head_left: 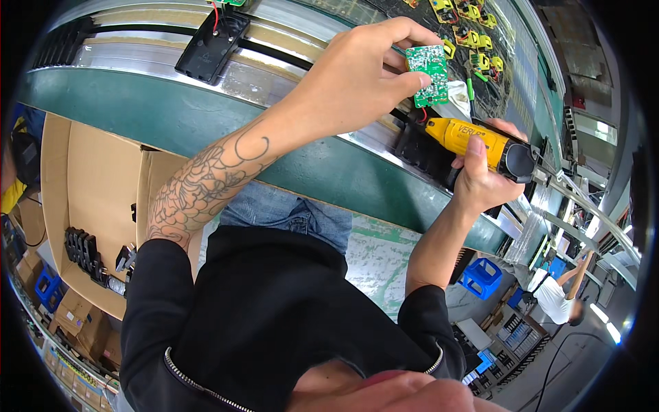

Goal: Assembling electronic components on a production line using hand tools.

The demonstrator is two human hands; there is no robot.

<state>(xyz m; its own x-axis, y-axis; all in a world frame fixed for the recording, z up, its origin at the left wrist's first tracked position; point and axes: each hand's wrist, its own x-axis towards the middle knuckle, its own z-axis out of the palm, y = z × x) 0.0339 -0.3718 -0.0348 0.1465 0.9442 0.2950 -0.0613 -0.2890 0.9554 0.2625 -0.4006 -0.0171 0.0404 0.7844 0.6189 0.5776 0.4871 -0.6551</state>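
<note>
My left hand [364, 72] pinches a green circuit board [432, 75] between thumb and fingers, its solder-dotted face showing. A short red wire [423, 115] hangs at the board's lower edge, just above a black plastic housing [419, 147] lying on the line. My right hand [484, 172] is wrapped round a yellow handheld power tool [463, 137] with a black rear end. The tool's narrow front lies just below the board, close to the red wire. Whether its tip touches the wire, I cannot tell.
Another black housing [214, 44] with a red wire sits on the rail at left. Several yellow-topped boards [473, 38] lie beyond my hands. A cardboard box [96, 206] with black parts stands at left. A blue stool [480, 278] and a person [552, 299] are at right.
</note>
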